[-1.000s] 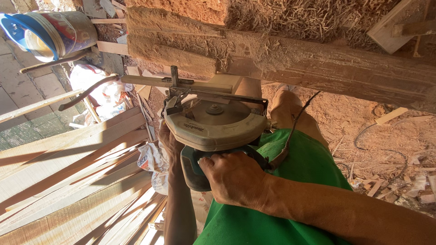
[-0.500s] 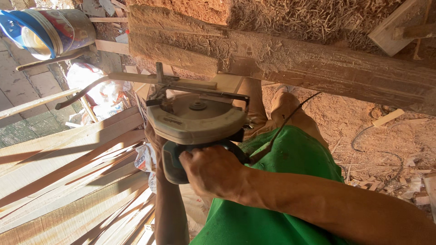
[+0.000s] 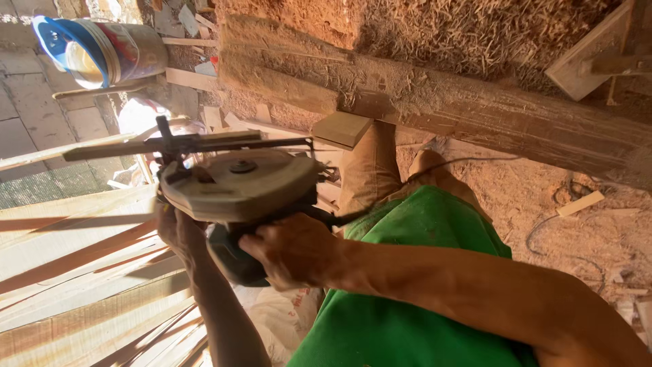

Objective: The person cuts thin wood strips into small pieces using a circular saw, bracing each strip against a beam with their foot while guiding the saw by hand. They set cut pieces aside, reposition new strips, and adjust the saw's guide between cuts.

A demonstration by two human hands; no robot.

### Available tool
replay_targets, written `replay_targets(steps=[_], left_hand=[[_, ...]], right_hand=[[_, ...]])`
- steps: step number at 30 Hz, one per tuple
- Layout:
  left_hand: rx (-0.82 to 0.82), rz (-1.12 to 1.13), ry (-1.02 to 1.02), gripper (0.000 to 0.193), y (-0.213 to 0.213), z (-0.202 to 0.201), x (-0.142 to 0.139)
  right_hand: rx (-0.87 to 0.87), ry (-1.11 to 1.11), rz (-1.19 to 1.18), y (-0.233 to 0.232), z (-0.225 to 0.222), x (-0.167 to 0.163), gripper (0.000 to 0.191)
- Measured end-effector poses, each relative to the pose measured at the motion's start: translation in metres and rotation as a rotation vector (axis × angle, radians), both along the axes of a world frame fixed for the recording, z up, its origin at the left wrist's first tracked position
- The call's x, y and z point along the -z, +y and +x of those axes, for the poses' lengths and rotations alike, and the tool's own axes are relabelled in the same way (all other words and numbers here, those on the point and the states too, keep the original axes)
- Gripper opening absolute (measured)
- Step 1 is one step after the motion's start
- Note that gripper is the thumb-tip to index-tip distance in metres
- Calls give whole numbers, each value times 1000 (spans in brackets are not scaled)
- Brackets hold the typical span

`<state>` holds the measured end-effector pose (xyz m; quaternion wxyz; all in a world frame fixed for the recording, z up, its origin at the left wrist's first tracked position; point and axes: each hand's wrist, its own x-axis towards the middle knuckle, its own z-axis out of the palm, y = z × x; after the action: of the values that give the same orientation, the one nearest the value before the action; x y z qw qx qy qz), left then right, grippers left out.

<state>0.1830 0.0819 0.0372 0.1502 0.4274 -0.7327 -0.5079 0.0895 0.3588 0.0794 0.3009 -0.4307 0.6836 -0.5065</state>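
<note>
The ground (image 3: 543, 204) on the right is bare earth covered in sawdust. A dark cord (image 3: 543, 228) curls across it, a short offcut of wood (image 3: 578, 203) lies beside the cord, and small chips (image 3: 631, 299) are scattered nearer. On the left, long pale boards (image 3: 75, 272) lie stacked side by side, running left to right. Farther off, a paved floor (image 3: 27, 102) carries a plastic bucket with a blue rim (image 3: 102, 47) and loose wood scraps (image 3: 197, 61).
</note>
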Motion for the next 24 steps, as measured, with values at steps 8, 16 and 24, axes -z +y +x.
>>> replay_targets(steps=[8, 16, 24], left_hand=[[150, 359, -9, 40, 106, 12, 1], [55, 757, -236, 114, 205, -71, 59], [331, 580, -166, 87, 223, -83, 84]], right_hand=[[227, 84, 110, 124, 32, -53, 68], [757, 78, 696, 223, 71, -81, 36], [959, 69, 982, 305, 91, -47, 33]])
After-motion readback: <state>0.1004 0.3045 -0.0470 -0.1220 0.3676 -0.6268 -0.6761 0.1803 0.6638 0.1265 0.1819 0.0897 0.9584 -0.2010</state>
